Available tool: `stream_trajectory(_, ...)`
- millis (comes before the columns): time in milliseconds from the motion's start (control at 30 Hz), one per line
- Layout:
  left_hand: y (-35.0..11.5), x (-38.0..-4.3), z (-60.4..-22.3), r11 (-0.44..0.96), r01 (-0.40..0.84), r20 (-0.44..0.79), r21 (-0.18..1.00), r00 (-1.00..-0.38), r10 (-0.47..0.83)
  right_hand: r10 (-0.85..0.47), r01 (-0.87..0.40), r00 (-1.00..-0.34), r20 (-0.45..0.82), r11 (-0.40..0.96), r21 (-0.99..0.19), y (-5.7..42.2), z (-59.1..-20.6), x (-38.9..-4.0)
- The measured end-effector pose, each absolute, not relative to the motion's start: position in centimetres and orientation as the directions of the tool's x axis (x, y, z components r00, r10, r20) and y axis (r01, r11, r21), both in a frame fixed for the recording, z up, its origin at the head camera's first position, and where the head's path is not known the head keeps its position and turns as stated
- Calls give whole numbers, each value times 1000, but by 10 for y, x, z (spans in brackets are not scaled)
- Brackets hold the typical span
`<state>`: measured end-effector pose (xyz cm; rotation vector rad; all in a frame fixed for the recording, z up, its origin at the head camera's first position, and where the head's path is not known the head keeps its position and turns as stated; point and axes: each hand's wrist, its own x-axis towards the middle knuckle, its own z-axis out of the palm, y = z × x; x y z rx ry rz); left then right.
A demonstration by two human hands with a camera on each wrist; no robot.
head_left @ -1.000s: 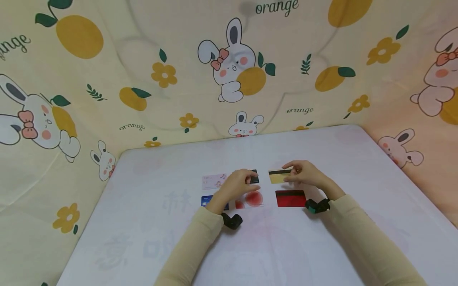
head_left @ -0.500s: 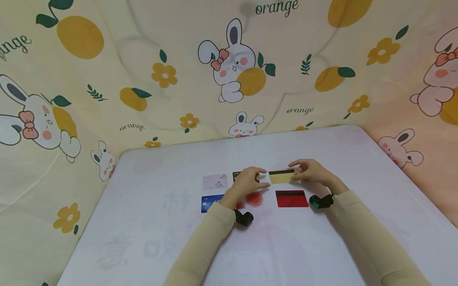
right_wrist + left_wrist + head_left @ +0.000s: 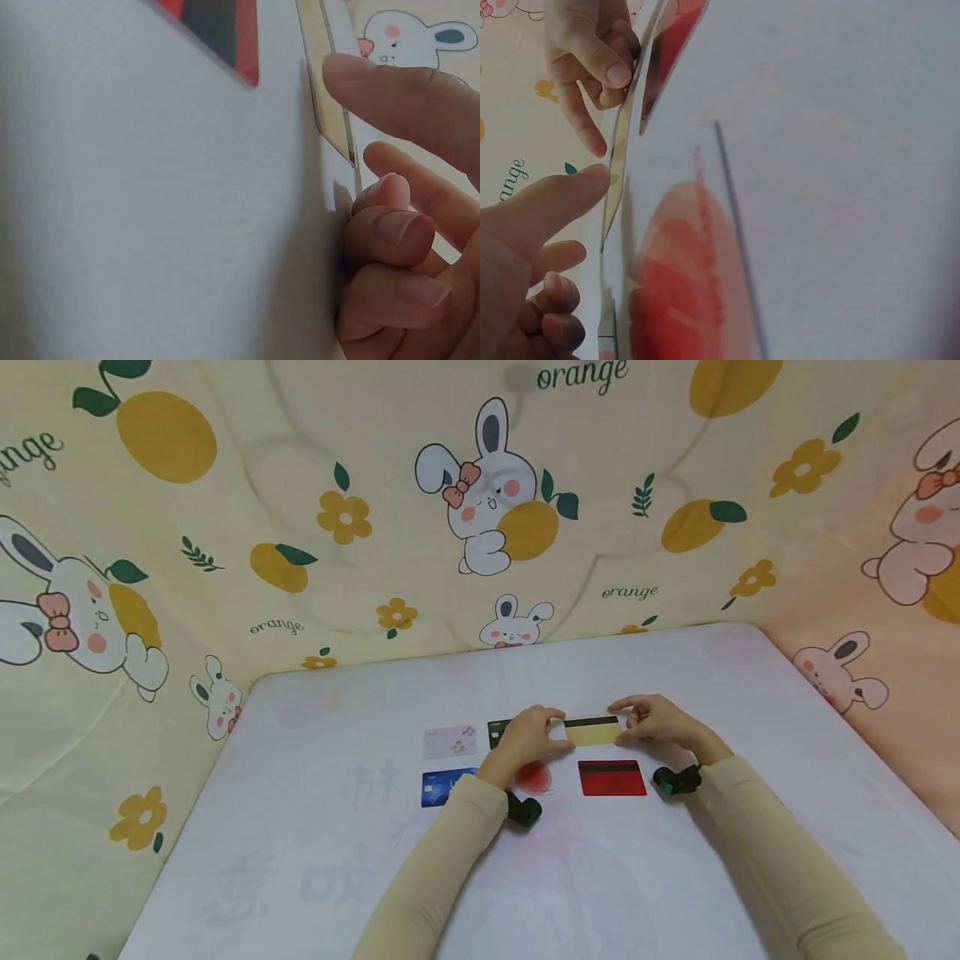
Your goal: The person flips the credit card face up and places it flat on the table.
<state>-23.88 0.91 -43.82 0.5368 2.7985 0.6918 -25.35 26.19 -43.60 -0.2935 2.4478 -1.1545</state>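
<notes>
A gold card [image 3: 592, 733] with a dark stripe lies at the back right of a group of cards. My left hand [image 3: 527, 742] is at its left end, thumb and index finger spread at the corners. At the opposite end my right hand [image 3: 663, 724] has its thumb and index finger likewise apart. The left wrist view shows my left thumb [image 3: 574, 195] overlapping the card's edge. In the right wrist view my right thumb [image 3: 360, 75] overlaps the gold card [image 3: 326, 97], with the other fingers curled loosely. A black card [image 3: 497, 732] is partly hidden behind my left hand.
A red card [image 3: 612, 778] with a dark stripe lies in front of the gold one. Left of it are a white card with red circles [image 3: 535, 778], partly covered by my left arm, a blue card [image 3: 442, 788] and a pale pink card [image 3: 450, 742]. The white table [image 3: 300, 802] meets a patterned cloth.
My left hand has moved right from over the black card to the gold card's left end. My right hand has shifted slightly right to its right end.
</notes>
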Motion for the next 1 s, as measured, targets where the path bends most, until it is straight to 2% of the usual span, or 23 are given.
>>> stream_trajectory(333, 11, -243, -441, 849, 315, -135, 425, -905, 403, -361, -15, -885, -295, 655, -756, 263, -439, -257)
stream_trajectory(567, 12, -244, -442, 849, 291, -154, 441, -907, 391, -341, -18, -891, -298, 684, -730, 263, -440, -259)
stream_trajectory(1000, 14, -247, -443, 822, 291, -165, 489, -894, 416, -387, -166, -901, -198, 727, -667, 260, -442, -261)
